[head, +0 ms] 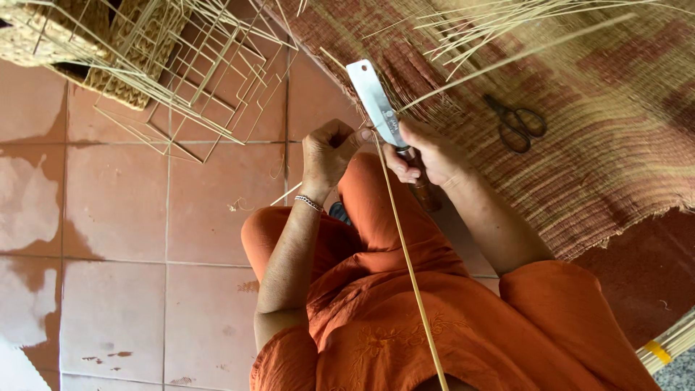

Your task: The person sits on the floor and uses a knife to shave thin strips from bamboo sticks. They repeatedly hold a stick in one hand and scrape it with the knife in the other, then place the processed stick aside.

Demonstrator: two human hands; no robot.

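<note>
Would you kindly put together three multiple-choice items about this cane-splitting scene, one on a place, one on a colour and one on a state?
1. Where do the scissors lie?
A. On the woven mat
B. On the tiled floor
C. In the person's lap

2. What colour are the person's clothes?
A. Blue
B. Orange
C. White

3. What is the right hand doing?
A. Resting open on the floor
B. Holding the scissors
C. Gripping a broad-bladed knife

Answers:
1. A, since the dark scissors rest on the mat, to the right of the hands.
2. B, since the sleeves and trousers are orange throughout.
3. C, since the right hand's fingers close round the knife handle, the blade meeting the thin cane strip that the left hand pinches.
</note>
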